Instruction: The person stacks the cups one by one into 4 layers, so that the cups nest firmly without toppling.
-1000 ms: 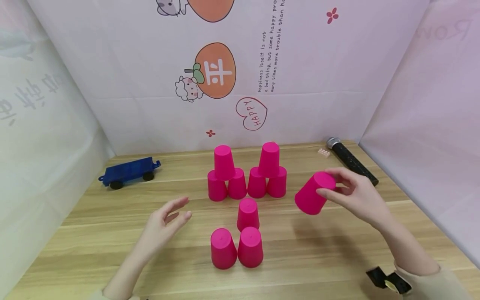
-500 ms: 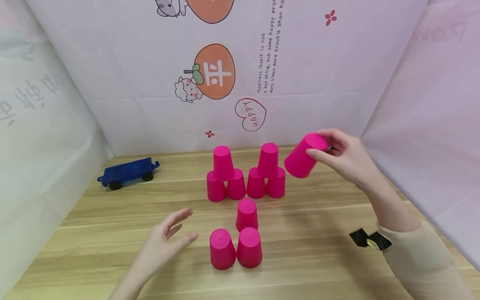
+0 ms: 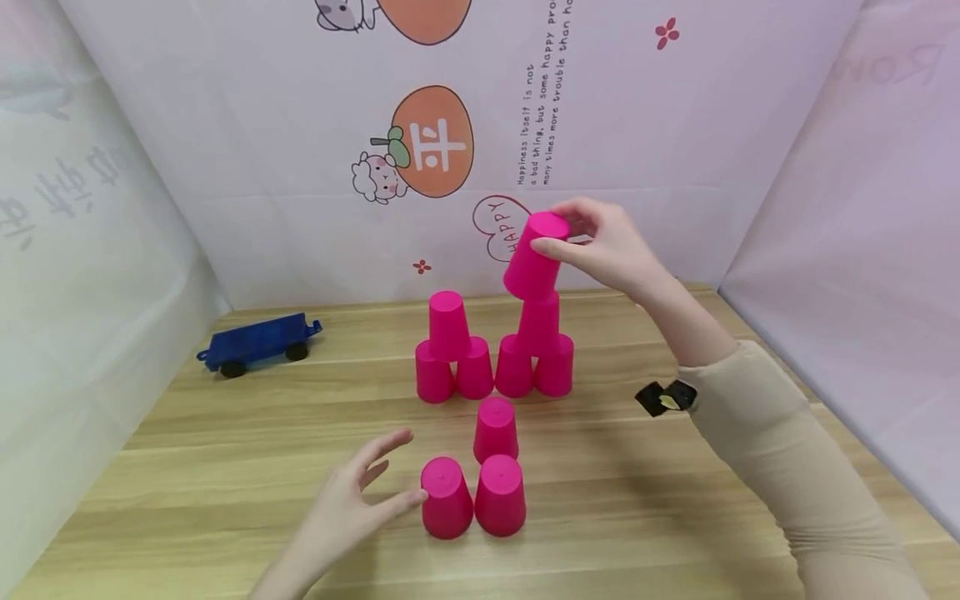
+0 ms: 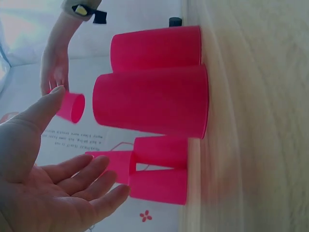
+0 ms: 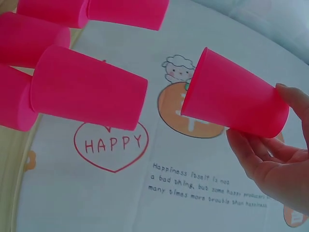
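My right hand (image 3: 611,250) pinches an upside-down pink plastic cup (image 3: 534,258) near its base, thumb in front and fingers behind. This cup tilts above the right stack, where one cup (image 3: 538,327) stands on two others; the right wrist view shows a gap between the held cup (image 5: 236,96) and that top cup (image 5: 89,89). A matching left stack carries its own top cup (image 3: 447,327). Closer in stand three single upturned cups. My left hand (image 3: 345,512) is held with fingers extended, its thumb close beside the front left cup (image 3: 447,500); contact is unclear.
A blue toy wagon (image 3: 258,343) with black wheels stands at the back left of the wooden table (image 3: 187,467). White printed cloth (image 3: 300,150) surrounds the table at the back and sides. In the left wrist view a small black object (image 4: 175,21) shows behind the cups.
My right hand has lifted the cup and carried it left from the right side to above the right stack. My left hand has moved right, toward the front left cup.
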A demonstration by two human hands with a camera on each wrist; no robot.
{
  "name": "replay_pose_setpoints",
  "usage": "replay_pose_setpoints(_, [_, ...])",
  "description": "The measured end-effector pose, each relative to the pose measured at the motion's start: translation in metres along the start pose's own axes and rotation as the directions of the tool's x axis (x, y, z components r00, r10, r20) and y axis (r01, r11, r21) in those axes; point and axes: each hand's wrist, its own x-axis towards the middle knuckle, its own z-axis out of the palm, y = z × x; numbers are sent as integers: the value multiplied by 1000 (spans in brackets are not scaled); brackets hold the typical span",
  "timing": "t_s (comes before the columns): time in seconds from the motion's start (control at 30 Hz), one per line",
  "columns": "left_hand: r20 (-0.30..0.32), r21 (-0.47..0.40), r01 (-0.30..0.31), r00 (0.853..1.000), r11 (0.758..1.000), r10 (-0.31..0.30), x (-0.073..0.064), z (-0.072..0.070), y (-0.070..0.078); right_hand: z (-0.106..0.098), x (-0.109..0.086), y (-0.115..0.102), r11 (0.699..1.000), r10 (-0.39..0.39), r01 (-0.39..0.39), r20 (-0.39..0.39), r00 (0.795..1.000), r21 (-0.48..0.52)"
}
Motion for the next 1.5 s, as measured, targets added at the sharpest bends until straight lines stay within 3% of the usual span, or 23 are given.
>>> replay_pose_setpoints(0.13, [36,-23,42,999,999,-41,0,6,4,13,16,-3,1000,-25,26,38,999,-9])
replay_pose_setpoints(0.23, [53,-33,29,998,999,-27,1,10,5,19,26,-4,1000,-22,23,58,998,-16])
replay_pose_setpoints(0.47, [74,-72,63,996,995,-57,3,16,6,30,42,-4,999,2,6,148,989,-53])
replay_pose_setpoints(0.7, [98,-89,19,995,996,-11,5,22,3,40,49,0,997,4,11,212,977,-74])
replay_pose_setpoints(1.2, [112,-57,44,993,997,-37,5,24,4,56,51,8,980,2,76,391,921,-183])
replay_pose_setpoints(1.5, [125,-71,54,991,996,-45,5,23,3,61,52,9,968,30,99,500,865,-231])
